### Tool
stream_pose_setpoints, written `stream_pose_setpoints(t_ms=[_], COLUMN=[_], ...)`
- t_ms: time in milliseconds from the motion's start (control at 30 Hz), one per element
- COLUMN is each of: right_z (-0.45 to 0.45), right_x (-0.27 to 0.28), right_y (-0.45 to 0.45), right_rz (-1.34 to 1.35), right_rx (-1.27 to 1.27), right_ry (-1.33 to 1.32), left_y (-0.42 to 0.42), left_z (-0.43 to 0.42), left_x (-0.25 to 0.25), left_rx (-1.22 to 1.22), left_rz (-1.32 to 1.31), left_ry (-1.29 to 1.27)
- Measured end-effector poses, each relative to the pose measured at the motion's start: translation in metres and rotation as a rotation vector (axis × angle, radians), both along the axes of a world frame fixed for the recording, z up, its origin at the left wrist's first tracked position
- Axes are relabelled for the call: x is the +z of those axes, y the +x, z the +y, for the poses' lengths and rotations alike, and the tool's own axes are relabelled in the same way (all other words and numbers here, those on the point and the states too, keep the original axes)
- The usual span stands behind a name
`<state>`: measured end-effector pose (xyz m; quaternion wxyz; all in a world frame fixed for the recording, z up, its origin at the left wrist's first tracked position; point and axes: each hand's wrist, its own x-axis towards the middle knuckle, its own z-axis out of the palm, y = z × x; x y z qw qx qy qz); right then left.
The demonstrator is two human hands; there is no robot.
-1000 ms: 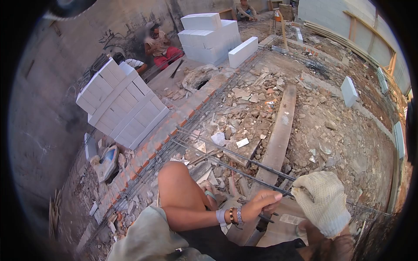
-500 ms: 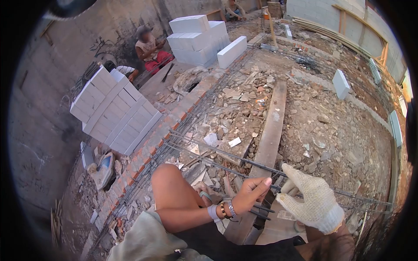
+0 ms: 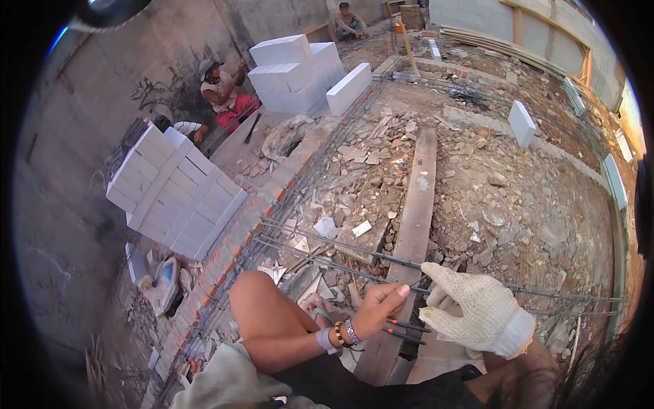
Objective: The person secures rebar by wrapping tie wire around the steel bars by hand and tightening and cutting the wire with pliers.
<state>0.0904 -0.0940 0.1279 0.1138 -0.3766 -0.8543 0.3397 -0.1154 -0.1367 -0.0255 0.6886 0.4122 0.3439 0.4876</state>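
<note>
Long, thin steel reinforcing bars run across in front of me, from the brick edging on the left to the right side. My bare left hand, with bracelets at the wrist, is closed beside the lower bars, thumb pressed on the fingers; whatever it pinches is too small to make out. My right hand, in a cream knitted glove, curls at the bars just right of the left hand. Its fingertips are partly hidden, and what they grip cannot be told. Short dark bar ends stick out below my left hand.
A wooden plank lies over rubble beneath the bars. White blocks are stacked at left and farther back. One co-worker sits by the wall, another person is partly hidden, and a third crouches far back.
The view has shifted slightly, so the surroundings sit a little left. Both hands stay at the bars, the gloved one slightly farther left in view. The seated co-worker's arm is raised higher.
</note>
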Motion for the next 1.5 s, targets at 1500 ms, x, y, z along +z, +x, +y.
stream_pose_setpoints(t_ms=[1500], right_z=[0.0], right_x=[0.018], right_y=[-0.013], right_rz=[-0.137], right_rx=[-0.001], right_ry=[-0.113], left_y=[-0.02], left_z=[0.016], left_x=[0.005], left_rx=[0.017], left_rz=[0.416], left_ry=[0.176])
